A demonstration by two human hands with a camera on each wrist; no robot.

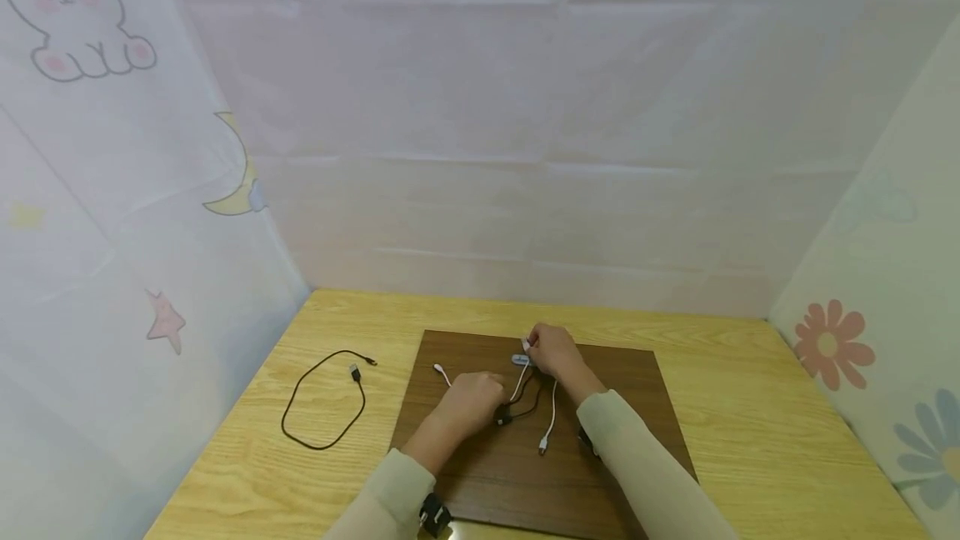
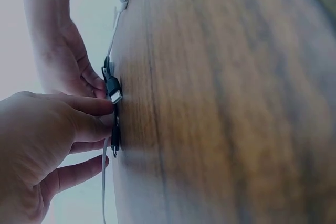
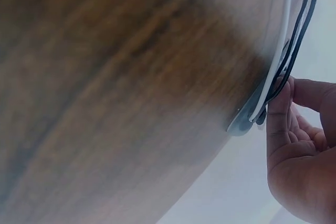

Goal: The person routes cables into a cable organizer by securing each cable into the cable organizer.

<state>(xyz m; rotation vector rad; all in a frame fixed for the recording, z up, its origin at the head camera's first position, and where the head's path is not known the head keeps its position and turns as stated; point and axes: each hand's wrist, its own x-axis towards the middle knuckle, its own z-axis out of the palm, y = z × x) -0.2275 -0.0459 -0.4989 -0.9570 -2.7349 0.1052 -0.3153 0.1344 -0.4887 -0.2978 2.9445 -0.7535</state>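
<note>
On the brown board, my left hand (image 1: 474, 401) pinches a black cable (image 2: 116, 116) near its ends. A silver-tipped USB plug (image 2: 116, 97) and a smaller black plug (image 2: 115, 142) stick out beside those fingertips. Farther back, my right hand (image 1: 555, 350) pinches the doubled black cable (image 3: 302, 40) between thumb and finger. Under it lies a flat grey-blue piece with rounded ends (image 1: 521, 360). A white cable (image 3: 282, 35) runs across that piece alongside the black strands. One white plug (image 1: 543, 444) lies toward the board's front, another white plug (image 1: 438, 367) at its left.
The brown board (image 1: 517, 482) lies on a yellow wood-grain table (image 1: 765, 440). To its left, a separate black cable (image 1: 283, 415) lies in a loose loop. Pale printed sheets (image 1: 525, 107) hang behind the table and on both sides.
</note>
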